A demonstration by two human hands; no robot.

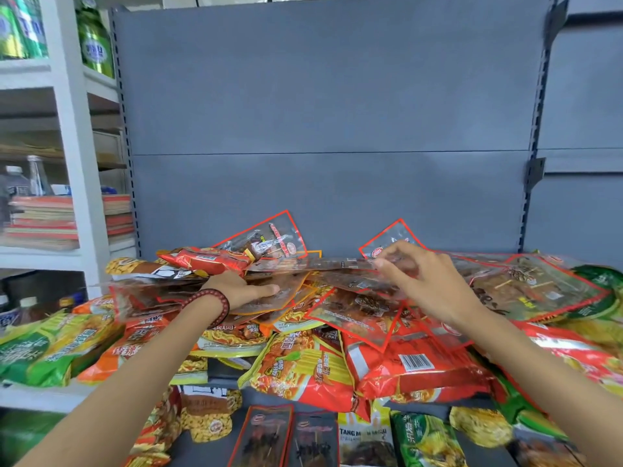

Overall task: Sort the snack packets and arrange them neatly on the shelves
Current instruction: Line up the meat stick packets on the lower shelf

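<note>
The clear red-edged packet (323, 264) should be laid flat on the bundle of clear packets (269, 299), with edges aligned and print facing 1 way. In this manner 1 kind is collected before it is set on the shelf (219, 369). The film looks slippery, so it is better taken near a corner, and the bundle should be kept level.

The right hand (426, 284) is half closed. The packet's edge seems to be pinched between thumb and forefinger, though blur leaves the contact a little uncertain. The left hand (241, 291), at 9 o'clock from it and with a bead bracelet (215, 305) at the wrist, grips the bundle. The thumb is laid on top, and the other fingers are hidden beneath.

Around both hands a mixed pile is spread, with noodle packets (303, 369) at 6 o'clock and green packets (30, 352) at 8 o'clock. At 12 o'clock the grey back panel (320, 112) is seen.
</note>
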